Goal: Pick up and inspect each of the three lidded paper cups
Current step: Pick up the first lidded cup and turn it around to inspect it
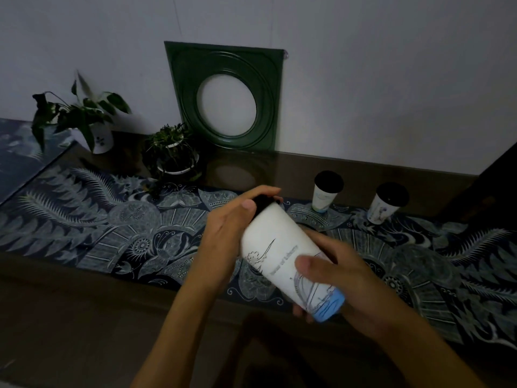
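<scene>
Fingers [307, 266] of your right hand [344, 278] wrap the blue-banded base of a white paper cup [282, 247] with a black lid [263, 203]; your left hand [235, 228] curls over that lid. You hold it above the worktop [84, 219], tilted, lid pointing away and left, base toward you.

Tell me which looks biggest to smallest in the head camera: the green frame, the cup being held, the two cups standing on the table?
1. Green frame.
2. Held cup, though nearness enlarges it.
3. Standing cups and look alike.
</scene>
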A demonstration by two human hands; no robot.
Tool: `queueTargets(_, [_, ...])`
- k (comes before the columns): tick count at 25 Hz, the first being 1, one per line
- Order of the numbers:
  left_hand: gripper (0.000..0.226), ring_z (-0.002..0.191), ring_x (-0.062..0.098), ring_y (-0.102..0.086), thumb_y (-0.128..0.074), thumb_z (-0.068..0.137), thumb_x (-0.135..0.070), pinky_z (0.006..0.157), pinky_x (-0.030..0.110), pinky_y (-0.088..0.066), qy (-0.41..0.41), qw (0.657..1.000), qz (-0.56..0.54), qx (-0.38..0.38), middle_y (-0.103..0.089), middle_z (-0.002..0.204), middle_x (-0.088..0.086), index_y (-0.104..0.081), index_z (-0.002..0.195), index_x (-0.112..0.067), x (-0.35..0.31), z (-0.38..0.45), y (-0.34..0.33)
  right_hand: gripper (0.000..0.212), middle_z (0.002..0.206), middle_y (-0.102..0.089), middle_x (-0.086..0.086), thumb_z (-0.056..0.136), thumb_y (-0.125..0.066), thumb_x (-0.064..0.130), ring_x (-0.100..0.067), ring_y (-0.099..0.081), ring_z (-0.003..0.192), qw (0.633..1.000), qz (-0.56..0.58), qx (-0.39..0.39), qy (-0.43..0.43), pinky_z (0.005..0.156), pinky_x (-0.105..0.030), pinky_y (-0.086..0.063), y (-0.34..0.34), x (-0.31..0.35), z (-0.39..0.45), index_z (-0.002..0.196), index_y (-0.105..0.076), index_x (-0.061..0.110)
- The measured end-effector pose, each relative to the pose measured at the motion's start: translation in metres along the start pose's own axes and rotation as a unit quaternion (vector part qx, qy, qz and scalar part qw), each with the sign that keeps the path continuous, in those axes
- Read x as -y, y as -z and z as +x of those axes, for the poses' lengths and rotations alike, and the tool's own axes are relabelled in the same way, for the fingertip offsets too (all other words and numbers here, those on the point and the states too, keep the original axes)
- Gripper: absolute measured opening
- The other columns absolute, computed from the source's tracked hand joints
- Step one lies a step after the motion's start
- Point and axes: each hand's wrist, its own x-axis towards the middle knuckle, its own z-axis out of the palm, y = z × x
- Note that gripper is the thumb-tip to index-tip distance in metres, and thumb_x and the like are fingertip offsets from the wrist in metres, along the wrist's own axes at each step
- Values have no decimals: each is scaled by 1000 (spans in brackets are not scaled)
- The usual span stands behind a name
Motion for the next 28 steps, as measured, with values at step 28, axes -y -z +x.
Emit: queueTargets(28, [42, 109, 30, -70, -50, 95, -45, 92, 42, -56, 23, 999, -35, 5, -76, 118, 9, -76, 116, -20, -13, 12, -18, 46, 91, -78, -7, 85, -72, 28, -24, -74, 66, 998, 19, -61, 0, 52, -29, -59, -1, 12, -11, 129, -58, 23])
